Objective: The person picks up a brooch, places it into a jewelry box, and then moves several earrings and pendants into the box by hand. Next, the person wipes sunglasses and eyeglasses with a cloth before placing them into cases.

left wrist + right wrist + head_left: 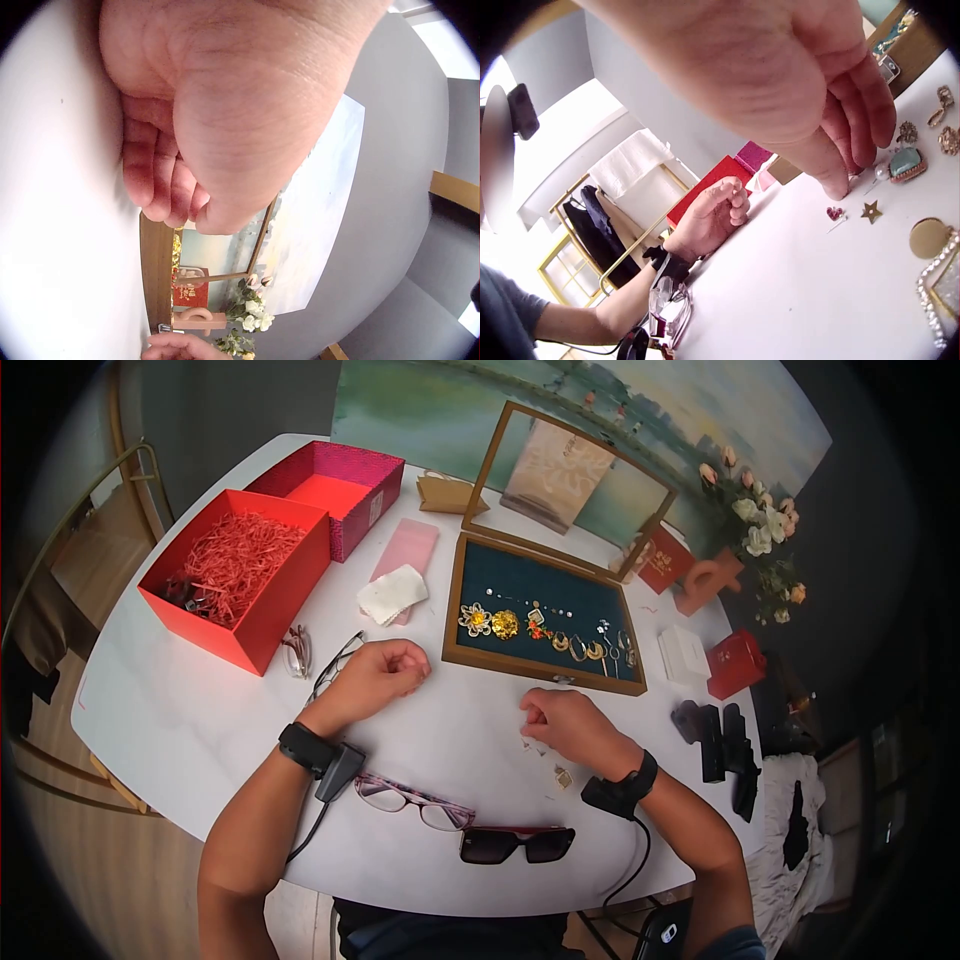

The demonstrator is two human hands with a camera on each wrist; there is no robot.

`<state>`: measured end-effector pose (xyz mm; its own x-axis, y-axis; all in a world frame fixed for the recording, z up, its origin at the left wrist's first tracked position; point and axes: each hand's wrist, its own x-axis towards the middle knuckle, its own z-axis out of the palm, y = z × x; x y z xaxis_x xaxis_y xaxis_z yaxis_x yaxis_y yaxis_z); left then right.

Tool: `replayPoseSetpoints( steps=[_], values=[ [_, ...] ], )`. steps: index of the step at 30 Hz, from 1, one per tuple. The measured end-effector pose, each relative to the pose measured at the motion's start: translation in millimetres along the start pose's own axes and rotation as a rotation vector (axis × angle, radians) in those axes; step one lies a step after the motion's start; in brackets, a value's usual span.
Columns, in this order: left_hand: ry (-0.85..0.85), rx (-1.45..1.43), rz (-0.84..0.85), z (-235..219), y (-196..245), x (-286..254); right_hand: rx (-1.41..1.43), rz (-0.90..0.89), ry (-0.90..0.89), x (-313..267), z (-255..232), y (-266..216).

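My right hand (575, 728) is low over the table in front of the jewelry box (462, 652), fingers bent down among small loose earrings. In the right wrist view its thumb tip is close to the bent fingers; I cannot tell whether they pinch something. Around the fingertips lie a red heart stud (835, 214), a gold star stud (871, 212), a pearl stud (882, 172) and a green-stone earring (906, 163). A gold disc (930, 238) is nearer the camera. My left hand (375, 678), loosely curled and holding nothing, rests on the table beside black-framed glasses (335, 662).
The box's glass lid (487, 465) stands raised; earrings and brooches (505, 624) line its dark lining. Left: a red box (290, 622) of shredded paper. Near edge: patterned glasses (440, 815) and sunglasses (518, 845). Right: a white box (683, 654), a red box (736, 663), black objects (712, 743).
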<state>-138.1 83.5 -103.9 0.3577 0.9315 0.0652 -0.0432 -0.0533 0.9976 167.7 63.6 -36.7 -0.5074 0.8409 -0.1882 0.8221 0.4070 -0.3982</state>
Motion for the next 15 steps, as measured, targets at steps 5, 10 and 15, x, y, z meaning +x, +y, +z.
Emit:
replayPoseSetpoints(
  steps=[5,10,15],
  values=[
    [0.010,0.005,-0.001,3,5,-1,0.071,0.002,-0.003,3,-1,-1],
    [0.003,0.027,0.002,0,1,0,0.178,0.094,-0.080,12,-3,3],
    [0.005,0.050,-0.004,0,3,-1,0.219,0.118,-0.110,14,-3,8]
  ],
)
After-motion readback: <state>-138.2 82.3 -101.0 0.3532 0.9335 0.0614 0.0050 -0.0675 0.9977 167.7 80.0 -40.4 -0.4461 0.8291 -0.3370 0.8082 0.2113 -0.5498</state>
